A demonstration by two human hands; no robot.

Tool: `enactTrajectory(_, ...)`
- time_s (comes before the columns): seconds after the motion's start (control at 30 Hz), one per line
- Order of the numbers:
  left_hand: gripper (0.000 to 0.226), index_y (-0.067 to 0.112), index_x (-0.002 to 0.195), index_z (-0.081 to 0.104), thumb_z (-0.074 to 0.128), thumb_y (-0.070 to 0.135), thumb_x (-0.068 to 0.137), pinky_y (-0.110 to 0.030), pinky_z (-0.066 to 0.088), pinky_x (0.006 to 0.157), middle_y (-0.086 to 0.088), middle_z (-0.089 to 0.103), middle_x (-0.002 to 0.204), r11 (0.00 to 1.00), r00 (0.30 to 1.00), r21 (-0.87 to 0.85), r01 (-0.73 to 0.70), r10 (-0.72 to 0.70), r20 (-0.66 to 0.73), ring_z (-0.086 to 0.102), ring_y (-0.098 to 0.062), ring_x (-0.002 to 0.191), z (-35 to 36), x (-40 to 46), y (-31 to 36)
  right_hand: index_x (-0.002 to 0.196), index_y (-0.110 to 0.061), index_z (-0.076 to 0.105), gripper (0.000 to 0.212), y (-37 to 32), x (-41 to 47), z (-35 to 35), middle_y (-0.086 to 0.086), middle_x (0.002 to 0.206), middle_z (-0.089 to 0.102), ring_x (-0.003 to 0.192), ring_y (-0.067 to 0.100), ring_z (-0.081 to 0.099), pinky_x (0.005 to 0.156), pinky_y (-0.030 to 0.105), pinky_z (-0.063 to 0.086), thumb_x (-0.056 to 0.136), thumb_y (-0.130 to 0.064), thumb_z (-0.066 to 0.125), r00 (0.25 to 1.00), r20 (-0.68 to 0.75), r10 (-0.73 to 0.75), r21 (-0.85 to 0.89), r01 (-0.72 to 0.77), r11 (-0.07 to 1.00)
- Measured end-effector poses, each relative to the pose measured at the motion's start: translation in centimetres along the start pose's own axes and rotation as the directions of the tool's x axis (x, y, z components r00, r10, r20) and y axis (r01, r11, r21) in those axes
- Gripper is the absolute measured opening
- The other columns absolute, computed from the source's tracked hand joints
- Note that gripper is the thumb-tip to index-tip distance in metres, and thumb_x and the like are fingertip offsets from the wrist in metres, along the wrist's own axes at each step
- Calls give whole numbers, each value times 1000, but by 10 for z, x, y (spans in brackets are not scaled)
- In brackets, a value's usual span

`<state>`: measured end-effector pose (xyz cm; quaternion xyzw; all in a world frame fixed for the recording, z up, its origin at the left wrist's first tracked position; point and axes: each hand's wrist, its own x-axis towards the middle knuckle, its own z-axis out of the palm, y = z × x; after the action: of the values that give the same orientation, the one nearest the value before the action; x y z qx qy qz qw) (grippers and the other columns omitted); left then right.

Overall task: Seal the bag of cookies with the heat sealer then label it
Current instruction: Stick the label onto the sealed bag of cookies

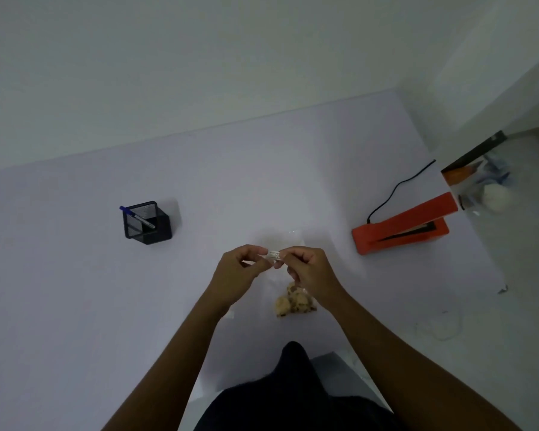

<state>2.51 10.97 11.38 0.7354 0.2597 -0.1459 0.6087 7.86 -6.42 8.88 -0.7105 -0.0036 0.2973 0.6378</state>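
A small white label (274, 255) with writing on it is pinched between my left hand (241, 272) and my right hand (308, 269), above the middle of the white table (75, 290). Under my right hand lies a clear bag of cookies (293, 301); its clear upper part reaches away from me and is hard to make out. The orange heat sealer (402, 228) sits to the right with its arm raised, and a black cord (395, 189) runs from its back.
A black mesh pen holder (147, 223) with a blue-capped pen (136, 216) stands at the left. The table's right edge is close behind the sealer, with clutter (486, 188) on the floor beyond. My dark-clothed lap (293, 399) is at the near edge.
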Motion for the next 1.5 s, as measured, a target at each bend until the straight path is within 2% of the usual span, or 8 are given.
enactTrajectory(0.13, 12, 15, 91, 74, 67, 25, 91, -20, 49, 62, 1, 71, 83, 994, 993, 78, -81, 87, -78, 61, -10, 68, 26, 12, 3, 90, -7, 77, 18, -2, 9, -20, 10, 77, 73, 55, 24, 42, 45, 24, 34, 96, -12, 61, 999, 46, 6, -9, -6, 1000)
enactTrajectory(0.37, 21, 12, 88, 75, 56, 16, 95, -21, 45, 55, -2, 74, 81, 998, 990, -58, 37, -44, -135, 61, -11, 64, 54, 26, 2, 86, -5, 75, 15, 5, 26, -49, -12, 53, 61, 46, 10, 42, 43, 21, 34, 94, -8, 62, 997, 81, 20, -71, -15, 997)
enactTrajectory(0.5, 21, 11, 88, 76, 57, 18, 95, -19, 44, 53, -2, 75, 80, 995, 978, -77, 58, -72, -198, 60, -11, 61, 64, 33, -8, 87, -7, 76, 10, 16, 36, -60, -7, 60, 66, 47, 10, 43, 42, 22, 36, 91, -14, 69, 997, 63, 50, -88, -44, 995)
enactTrajectory(0.63, 16, 12, 90, 78, 63, 17, 92, -14, 45, 55, -2, 75, 81, 995, 967, -49, 87, -96, -236, 61, -5, 60, 74, 43, -26, 89, -4, 75, 10, 34, 46, -63, 8, 75, 73, 49, 0, 54, 48, 12, 40, 89, -13, 72, 996, 33, 85, -174, -78, 982)
enactTrajectory(0.77, 12, 18, 91, 80, 70, 24, 87, -12, 50, 66, 8, 76, 81, 985, 965, 137, 105, -68, -252, 67, 1, 71, 84, 55, -55, 86, -7, 76, 10, 66, 56, -63, -2, 69, 70, 51, -3, 58, 49, 11, 42, 85, -17, 77, 986, 6, 167, -307, -157, 939)
enactTrajectory(0.93, 12, 19, 86, 79, 71, 27, 86, -18, 51, 66, 7, 76, 78, 945, 968, 285, 159, -92, -233, 68, -4, 69, 93, 66, -83, 84, -10, 76, 13, 97, 63, -58, -1, 72, 72, 61, 5, 62, 59, 18, 48, 83, -22, 78, 973, -5, 233, -430, -212, 878)
enactTrajectory(1.07, 21, 22, 69, 71, 67, 32, 87, -22, 46, 57, 8, 66, 61, 914, 965, 358, 192, -109, -240, 62, -6, 59, 96, 75, -93, 81, -14, 77, 14, 105, 68, -53, 1, 76, 75, 73, 13, 69, 69, 28, 54, 80, -27, 78, 970, -47, 237, -492, -229, 840)
enactTrajectory(1.5, 20, 11, 65, 62, 65, 19, 83, -30, 50, 56, 0, 61, 63, 889, 970, 423, 174, -80, -230, 59, -15, 58, 100, 86, -106, 71, -9, 70, 18, 97, 75, -40, 3, 71, 70, 68, 17, 67, 65, 32, 56, 80, -25, 71, 960, -59, 274, -679, -240, 694)
